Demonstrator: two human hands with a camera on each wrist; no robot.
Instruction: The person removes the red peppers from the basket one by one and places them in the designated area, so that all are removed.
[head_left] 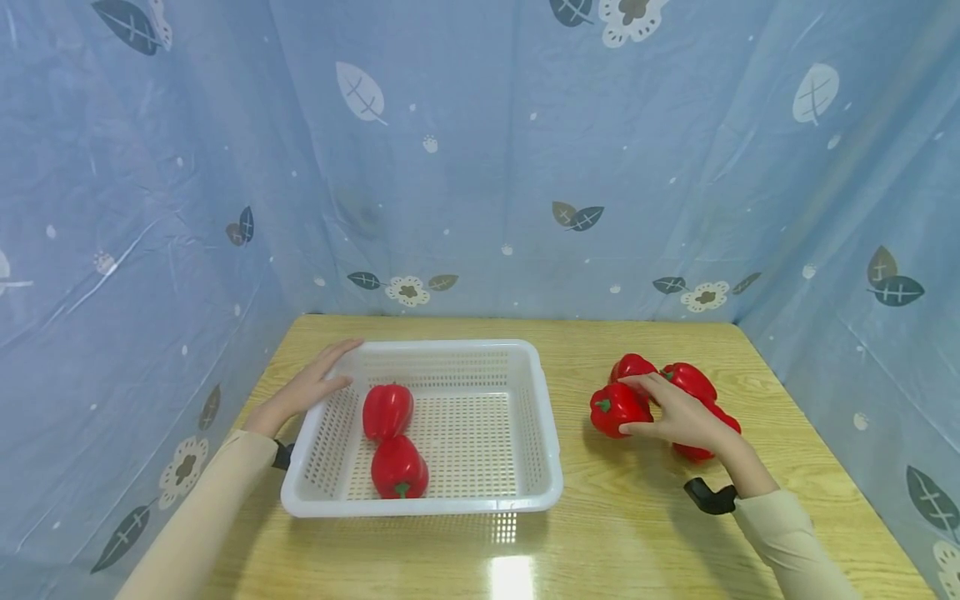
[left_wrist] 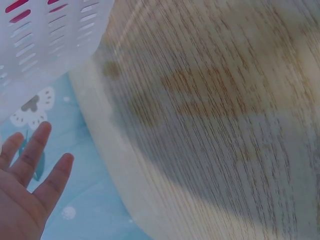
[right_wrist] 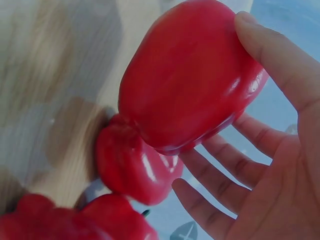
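Note:
My right hand (head_left: 681, 414) grips a red bell pepper (head_left: 617, 410) by its sides, thumb on one side and fingers on the other. In the right wrist view this bell pepper (right_wrist: 187, 75) appears close up, above the others. Several more red bell peppers (head_left: 692, 380) lie grouped behind and under that hand, partly hidden by it. My left hand (head_left: 303, 390) is at the left rim of a white plastic basket (head_left: 551, 442), its fingers extended along the corner. Two red bell peppers (head_left: 388, 410) lie inside the basket on its left side, touching each other.
The basket and peppers stand on a wood-grain table (head_left: 600, 517). A blue curtain (head_left: 480, 192) with leaf and flower prints encloses the back and both sides. A dark wrist camera (head_left: 708, 497) sits at the right sleeve.

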